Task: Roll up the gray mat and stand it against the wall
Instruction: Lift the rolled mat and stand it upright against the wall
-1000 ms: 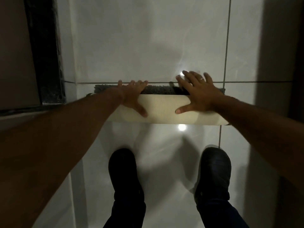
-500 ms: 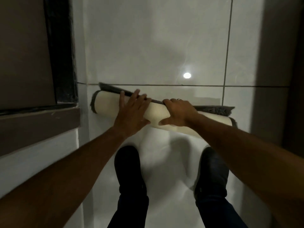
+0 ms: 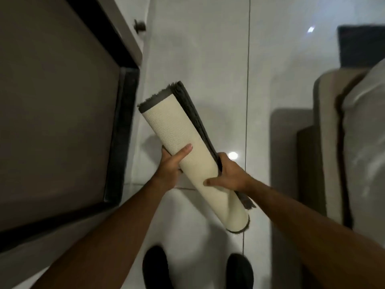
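The glossy white tiled floor filled the middle of the view, crossed by a dark grout line. Along the left stood a large brown panel with a black frame, and above it a pale cabinet front carrying a small dark knob. At the right edge sat a beige upholstered seat, partly blurred, with a dark object behind it that could not be identified.

The gray mat was fully rolled, cream backing outward, gray pile showing at both ends and along the loose outer edge. It was held off the floor at a slant, the upper end toward the left panel, the lower end above the person's feet. It did not touch any wall.

The left hand gripped the roll from the left side near its middle, thumb laid across the backing, fingers wrapped behind. The right hand clasped the roll from the right, slightly lower, thumb pressed on the backing, fingers curled over the loose pile edge.

Two black shoes stood on the tiles below.
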`<state>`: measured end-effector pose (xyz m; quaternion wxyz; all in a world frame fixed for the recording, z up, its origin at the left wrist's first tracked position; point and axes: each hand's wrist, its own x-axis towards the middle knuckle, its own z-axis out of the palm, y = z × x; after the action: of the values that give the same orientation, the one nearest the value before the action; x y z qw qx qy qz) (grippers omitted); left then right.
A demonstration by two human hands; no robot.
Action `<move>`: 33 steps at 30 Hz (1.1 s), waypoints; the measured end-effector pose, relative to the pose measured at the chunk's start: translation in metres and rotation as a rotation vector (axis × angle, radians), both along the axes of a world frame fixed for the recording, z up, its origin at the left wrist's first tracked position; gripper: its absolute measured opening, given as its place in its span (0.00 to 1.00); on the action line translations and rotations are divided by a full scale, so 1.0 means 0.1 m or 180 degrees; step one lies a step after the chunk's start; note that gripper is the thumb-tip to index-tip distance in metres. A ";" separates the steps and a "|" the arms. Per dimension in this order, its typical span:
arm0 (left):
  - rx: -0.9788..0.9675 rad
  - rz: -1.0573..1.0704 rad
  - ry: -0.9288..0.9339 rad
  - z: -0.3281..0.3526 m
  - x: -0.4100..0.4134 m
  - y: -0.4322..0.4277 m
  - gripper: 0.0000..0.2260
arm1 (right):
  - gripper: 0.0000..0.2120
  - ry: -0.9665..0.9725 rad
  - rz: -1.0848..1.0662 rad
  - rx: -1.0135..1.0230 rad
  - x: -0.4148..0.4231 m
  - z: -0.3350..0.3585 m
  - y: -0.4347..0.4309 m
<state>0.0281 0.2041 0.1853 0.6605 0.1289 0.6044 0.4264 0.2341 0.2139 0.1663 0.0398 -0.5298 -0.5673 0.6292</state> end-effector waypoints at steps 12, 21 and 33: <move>0.0818 -0.1056 0.0726 1.40 -0.21 2.82 0.43 | 0.37 0.0678 -0.0908 0.1384 -0.69 2.02 3.34; 0.1339 -0.0536 0.0675 2.14 -0.56 4.93 0.28 | 0.44 0.0770 -0.0882 0.1283 -0.96 2.33 5.27; 0.1408 -0.0151 0.0813 2.03 -1.25 7.47 0.26 | 0.32 0.1399 -0.0781 0.0853 -1.64 2.28 8.01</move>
<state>-0.0968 0.9508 0.3879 0.5443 0.3372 0.5717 0.5130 0.0703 1.0145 0.3941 0.3073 -0.4354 -0.5549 0.6388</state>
